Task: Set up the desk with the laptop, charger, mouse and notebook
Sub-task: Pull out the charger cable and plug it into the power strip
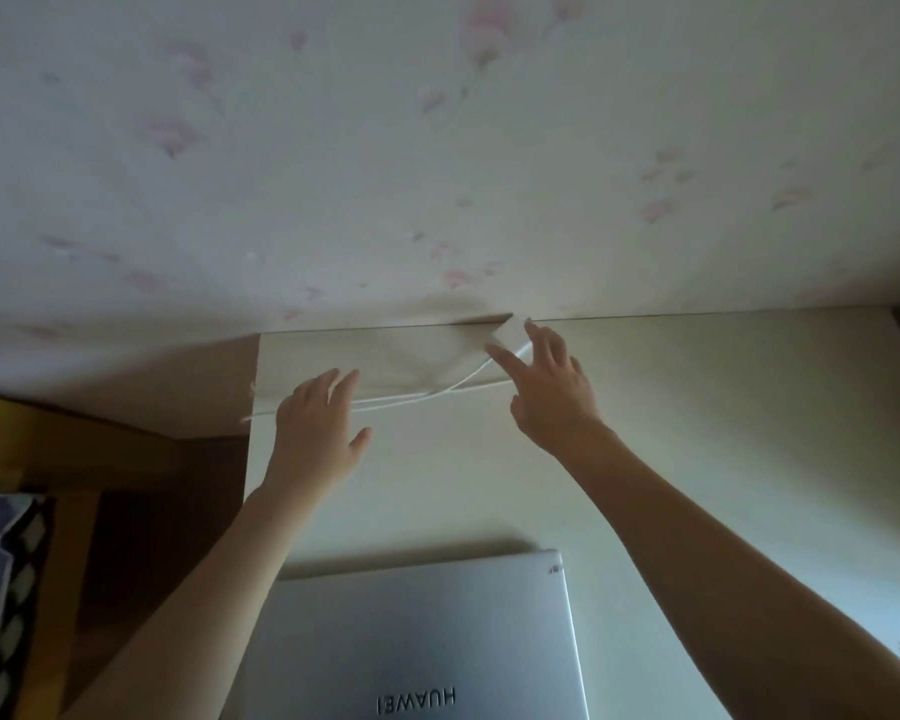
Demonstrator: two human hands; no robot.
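Both hands reach forward over the bench toward its far edge at the floral-papered wall. Left hand is flat and open, fingers extended together, resting on or just above the white charger cable; contact cannot be confirmed, and it grips nothing. Right hand is open with fingers spread, index finger extended, fingertips at the white charger block, which sits at the rear edge of the bench against the wall; a closed grip is not evident. Both forearms are extended nearly straight, palms down. From the block the cable runs leftward under the left hand to the left edge of the bench. A closed silver Huawei laptop lies flat at the near edge, between the forearms. Mouse and notebook are not identifiable in view. Step in hand appears to be charger placement and cable routing. Next move likely calls for settling the block, then bringing the free cable end to the laptop without dragging the block off the rear edge.
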